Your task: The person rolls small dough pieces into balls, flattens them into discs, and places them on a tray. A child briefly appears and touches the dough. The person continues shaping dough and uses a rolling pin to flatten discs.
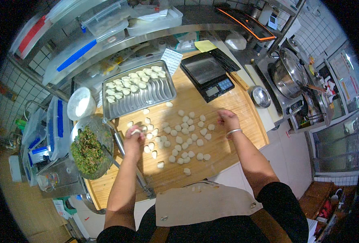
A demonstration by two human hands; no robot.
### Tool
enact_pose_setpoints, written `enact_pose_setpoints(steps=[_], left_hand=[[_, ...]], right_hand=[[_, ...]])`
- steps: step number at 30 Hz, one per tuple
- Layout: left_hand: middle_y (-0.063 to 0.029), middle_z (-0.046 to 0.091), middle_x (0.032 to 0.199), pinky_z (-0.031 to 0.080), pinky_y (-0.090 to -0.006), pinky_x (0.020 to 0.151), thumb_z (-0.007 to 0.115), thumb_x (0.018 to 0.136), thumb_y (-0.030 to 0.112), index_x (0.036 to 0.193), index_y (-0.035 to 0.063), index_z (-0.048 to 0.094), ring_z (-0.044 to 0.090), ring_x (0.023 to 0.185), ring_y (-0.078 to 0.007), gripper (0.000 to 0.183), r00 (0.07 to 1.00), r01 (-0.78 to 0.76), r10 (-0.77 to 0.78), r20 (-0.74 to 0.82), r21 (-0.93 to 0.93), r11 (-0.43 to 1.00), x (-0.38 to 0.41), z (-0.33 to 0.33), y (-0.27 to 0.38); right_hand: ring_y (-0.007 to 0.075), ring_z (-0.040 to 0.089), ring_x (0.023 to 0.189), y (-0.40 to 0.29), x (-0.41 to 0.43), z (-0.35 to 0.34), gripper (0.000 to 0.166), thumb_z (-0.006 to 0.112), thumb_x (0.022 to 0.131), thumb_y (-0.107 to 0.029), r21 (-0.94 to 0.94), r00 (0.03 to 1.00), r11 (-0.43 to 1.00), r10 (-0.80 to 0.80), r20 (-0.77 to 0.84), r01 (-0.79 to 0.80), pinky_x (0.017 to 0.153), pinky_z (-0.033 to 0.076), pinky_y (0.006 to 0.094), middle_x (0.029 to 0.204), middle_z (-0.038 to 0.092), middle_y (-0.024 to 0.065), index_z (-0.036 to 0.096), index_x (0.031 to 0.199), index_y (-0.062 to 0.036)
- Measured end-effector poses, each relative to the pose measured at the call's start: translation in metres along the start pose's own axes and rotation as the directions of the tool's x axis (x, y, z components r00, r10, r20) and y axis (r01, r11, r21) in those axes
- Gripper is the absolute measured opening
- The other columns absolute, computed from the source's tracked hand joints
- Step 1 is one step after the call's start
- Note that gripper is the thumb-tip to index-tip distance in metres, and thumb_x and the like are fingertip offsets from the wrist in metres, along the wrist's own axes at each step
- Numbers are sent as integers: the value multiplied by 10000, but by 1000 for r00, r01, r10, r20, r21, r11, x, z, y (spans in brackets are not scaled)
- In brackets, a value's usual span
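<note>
My left hand is over the left part of the wooden board, its fingertips curled around a small piece of pale dough. At the right of the board my right hand is raised with fingers partly bent; whether they touch each other is unclear. Many small dough pieces lie scattered between both hands. Beside my left forearm are a metal rolling pin and a steel bowl of chopped green filling. Rows of folded dumplings fill the upper part of a ridged metal tray.
A black digital scale stands at the back of the board, near a wooden-handled tool and a small metal bowl. A white bowl of flour is at the left. A steel pot sits on the right-hand cooker.
</note>
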State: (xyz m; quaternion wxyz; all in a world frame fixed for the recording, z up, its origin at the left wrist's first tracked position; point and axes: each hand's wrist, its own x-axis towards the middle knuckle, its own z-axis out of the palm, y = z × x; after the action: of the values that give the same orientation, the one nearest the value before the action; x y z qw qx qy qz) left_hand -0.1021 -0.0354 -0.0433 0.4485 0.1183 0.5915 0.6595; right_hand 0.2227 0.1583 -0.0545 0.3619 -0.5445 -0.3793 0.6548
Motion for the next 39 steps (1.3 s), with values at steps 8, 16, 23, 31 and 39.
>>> enact_pose_setpoints(steps=[8,16,23,31,39], left_hand=[[-202,336,1359,243,-488,1047,542,777,25,1210,9,495,322,1253,-359,435,764,-451,533,365,892,35,-38,25,-64],[-183,87,1474,59,-521,1090,568,816,285,1408,30,146,62,1376,-282,771,883,-390,-85,461,623,-677,-72,29,-47],[-176,258,1421,123,-516,1074,636,719,380,1358,21,293,222,1322,-317,809,780,-603,-48,624,728,-328,-11,79,-53],[-181,143,1464,49,-489,1098,433,825,581,1402,17,181,123,1364,-290,845,809,-507,68,583,752,-421,-30,44,-13],[-203,259,1407,141,-545,1055,630,745,403,1343,10,303,224,1307,-361,786,722,-692,4,692,721,29,-58,72,-37]], right_hand=[[306,357,1223,85,-49,54,522,565,792,-190,-690,718,270,-466,516,671,1036,251,431,1308,378,195,405,1253,-5],[278,179,1353,60,-93,114,761,497,829,-421,-403,415,-196,19,910,894,1069,120,530,1461,190,150,169,1404,-46],[285,160,1358,46,-21,92,746,494,824,-448,-631,597,-203,-208,775,749,1070,100,535,1466,175,142,206,1395,-65],[279,137,1364,38,-50,138,725,502,824,-448,-478,476,-256,-73,876,840,1070,101,538,1469,164,141,229,1390,-86],[314,163,1350,28,-45,69,680,504,837,-395,-575,581,-189,-27,814,796,1071,99,536,1458,175,165,241,1378,-77]])
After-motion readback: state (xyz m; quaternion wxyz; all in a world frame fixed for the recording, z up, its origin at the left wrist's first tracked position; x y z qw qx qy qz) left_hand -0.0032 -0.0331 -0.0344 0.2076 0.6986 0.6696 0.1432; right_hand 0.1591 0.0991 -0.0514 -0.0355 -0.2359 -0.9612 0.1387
